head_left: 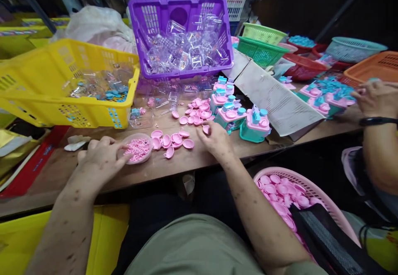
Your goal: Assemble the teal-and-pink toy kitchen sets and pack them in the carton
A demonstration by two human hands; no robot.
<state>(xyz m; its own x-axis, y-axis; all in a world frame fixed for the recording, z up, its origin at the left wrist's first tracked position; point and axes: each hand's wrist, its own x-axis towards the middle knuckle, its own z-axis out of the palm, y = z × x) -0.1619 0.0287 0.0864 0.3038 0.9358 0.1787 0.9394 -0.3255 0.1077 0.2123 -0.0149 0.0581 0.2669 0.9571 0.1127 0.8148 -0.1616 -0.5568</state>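
My left hand (pixel 101 159) reaches over the left rim of a small clear round bowl (pixel 150 150). Its thumb and forefinger are at the small pink sticks (pixel 138 149) inside, with a gap between their tips. A pink oval cup-like piece (pixel 206 129) is pinched between the fingers of my right hand (pixel 219 140). Between my hands lie several loose pink oval pieces (pixel 176 137), with a larger heap (pixel 199 111) behind them. Just right of my right hand stand several toy sets (pixel 255 125) with teal bases and pink tops.
Clear plastic pieces fill a purple crate (pixel 228 66) and partly a yellow crate (pixel 118 108). Cardboard (pixel 276 95) leans right of the toys. A pink basket (pixel 342 221) of pink pieces stands below the bench (pixel 149 173). A co-worker's hand (pixel 377 97) is at far right.
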